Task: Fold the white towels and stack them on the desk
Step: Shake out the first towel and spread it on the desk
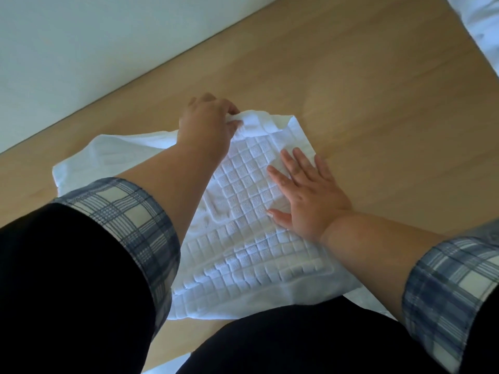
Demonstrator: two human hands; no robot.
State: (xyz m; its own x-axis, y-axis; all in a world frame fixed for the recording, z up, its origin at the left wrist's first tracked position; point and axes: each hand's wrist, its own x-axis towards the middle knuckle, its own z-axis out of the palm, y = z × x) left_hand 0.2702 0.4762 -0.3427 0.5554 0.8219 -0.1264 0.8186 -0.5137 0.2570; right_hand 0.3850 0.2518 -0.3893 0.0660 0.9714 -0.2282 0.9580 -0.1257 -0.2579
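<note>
White waffle towel [243, 260] runs lengthwise back toward the person from its far edge, pinched by the left hand [208, 125]. The right hand [307, 195], fingers spread, presses it flat just rightward.

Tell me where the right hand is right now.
In the head view, the right hand lies flat on the right side of the white towel, nearer than the left hand, which pinches its far edge.

A bedroom, seemingly: wooden desk [378, 103] by white wall [81, 49], rumpled bedding [483, 28] (top right).
</note>
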